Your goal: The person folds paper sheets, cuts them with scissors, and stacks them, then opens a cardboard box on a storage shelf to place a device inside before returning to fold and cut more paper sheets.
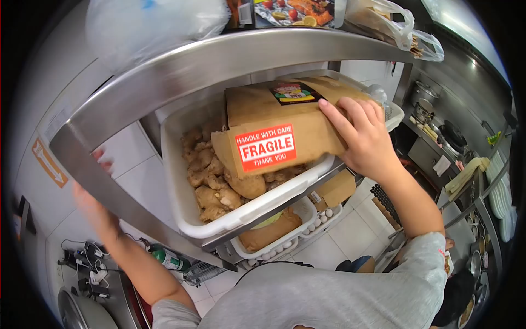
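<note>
My right hand rests on the right end of a brown paper bag, its fingers bent over the top and the thumb side near the front. A red and white FRAGILE label is on the bag's front. The bag lies over a white plastic basket holding pieces of ginger. On the left, my left hand is raised beside the steel shelf post, blurred and partly hidden behind it, with some fingers apart. Nothing shows in it.
The steel shelf frame runs across above the basket. Below stand a white basket and eggs. Plastic bags lie on the top shelf. Cables and adapters are at lower left, pots at right.
</note>
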`<state>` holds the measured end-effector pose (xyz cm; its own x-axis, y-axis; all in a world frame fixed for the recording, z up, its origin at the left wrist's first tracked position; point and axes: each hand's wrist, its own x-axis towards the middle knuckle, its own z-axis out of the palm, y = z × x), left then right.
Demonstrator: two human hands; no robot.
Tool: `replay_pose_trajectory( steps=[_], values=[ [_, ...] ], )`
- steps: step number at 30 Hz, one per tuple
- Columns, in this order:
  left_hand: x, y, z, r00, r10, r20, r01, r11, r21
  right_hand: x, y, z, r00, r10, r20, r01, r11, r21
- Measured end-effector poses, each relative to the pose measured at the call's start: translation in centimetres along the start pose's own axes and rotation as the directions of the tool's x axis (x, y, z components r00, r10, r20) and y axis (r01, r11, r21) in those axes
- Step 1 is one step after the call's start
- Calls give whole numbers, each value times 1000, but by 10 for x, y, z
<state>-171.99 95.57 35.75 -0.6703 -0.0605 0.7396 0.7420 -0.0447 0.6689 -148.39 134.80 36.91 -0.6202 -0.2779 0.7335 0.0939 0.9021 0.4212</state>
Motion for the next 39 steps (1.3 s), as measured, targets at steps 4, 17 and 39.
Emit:
replay_pose_trajectory(
  steps=[4, 17, 39],
  values=[
    [-55, 41, -28, 721, 672, -170, -536, 696, 477, -13, 9, -35, 999, -26, -27, 30, 988, 150],
    [-110, 109, 162, 579, 321, 750, -693, 678, 246, 47, 39, -62, 879, -20, -477, 58, 996, 66],
    [-127, 106, 154, 550, 418, 723, -746, 634, 202, 47, 60, -26, 954, -202, 224, 139, 954, 266]
  ],
)
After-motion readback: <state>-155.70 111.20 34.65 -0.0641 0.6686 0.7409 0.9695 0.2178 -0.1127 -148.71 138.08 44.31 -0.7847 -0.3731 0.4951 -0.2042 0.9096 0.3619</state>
